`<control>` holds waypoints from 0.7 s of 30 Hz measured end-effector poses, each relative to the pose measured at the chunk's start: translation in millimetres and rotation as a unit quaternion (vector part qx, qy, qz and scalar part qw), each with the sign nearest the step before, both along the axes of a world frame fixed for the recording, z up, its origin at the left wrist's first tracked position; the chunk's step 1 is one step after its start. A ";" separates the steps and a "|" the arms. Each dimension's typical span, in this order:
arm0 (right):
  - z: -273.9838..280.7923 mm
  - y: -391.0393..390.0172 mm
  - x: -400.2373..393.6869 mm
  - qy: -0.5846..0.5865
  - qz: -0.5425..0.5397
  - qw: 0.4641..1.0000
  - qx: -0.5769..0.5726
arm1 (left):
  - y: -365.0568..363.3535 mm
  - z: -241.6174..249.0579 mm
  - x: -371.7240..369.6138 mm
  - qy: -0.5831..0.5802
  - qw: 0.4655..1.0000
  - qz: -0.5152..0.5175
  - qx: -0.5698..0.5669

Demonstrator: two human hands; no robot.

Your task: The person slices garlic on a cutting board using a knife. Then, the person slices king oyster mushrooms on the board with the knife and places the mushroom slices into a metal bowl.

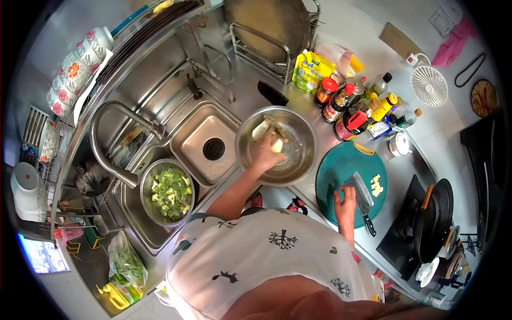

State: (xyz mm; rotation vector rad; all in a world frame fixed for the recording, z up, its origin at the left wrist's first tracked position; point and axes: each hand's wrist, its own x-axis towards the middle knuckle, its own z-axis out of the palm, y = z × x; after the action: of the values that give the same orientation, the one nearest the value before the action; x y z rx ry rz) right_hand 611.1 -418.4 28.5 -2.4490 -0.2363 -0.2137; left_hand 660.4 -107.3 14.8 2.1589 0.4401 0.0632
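Note:
My left hand (266, 154) reaches into a steel bowl (305, 162), its fingers closed around pale, brown-capped mushrooms (261, 129). Beside the cleaver (361, 194), my right hand (345, 201) hovers over or rests on the round green cutting board (332, 160); its fingers are apart and hold nothing. The cleaver lies flat on the board with its black handle over the near edge. Chopped pale pieces, perhaps garlic (377, 185), sit to the right of the blade.
A bowl of cut broccoli (172, 192) stands in the left sink, beside a smaller basin (205, 138) and a curved faucet (98, 144). Sauce bottles (336, 104) crowd behind the board. A black wok (434, 218) is on the stove at right. A dark knife blade (272, 93) lies behind the bowl.

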 end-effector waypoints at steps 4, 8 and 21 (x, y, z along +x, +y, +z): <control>-4.6 4.9 5.0 0.007 0.028 0.999 0.040 | 16.9 -13.7 14.7 -0.158 0.959 0.074 0.225; 6.5 28.6 19.5 -0.008 0.099 0.989 0.108 | 40.7 -29.1 41.5 -0.052 0.996 0.065 0.024; -122.3 203.9 179.2 0.270 0.117 0.954 0.060 | 54.3 -48.8 44.6 0.022 0.830 0.106 -0.548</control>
State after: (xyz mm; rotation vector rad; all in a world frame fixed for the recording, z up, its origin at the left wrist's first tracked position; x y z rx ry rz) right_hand 790.3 -214.5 -93.9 -2.2332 -0.2563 0.5243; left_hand 705.1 -53.1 -34.0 0.9687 0.5577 -0.0993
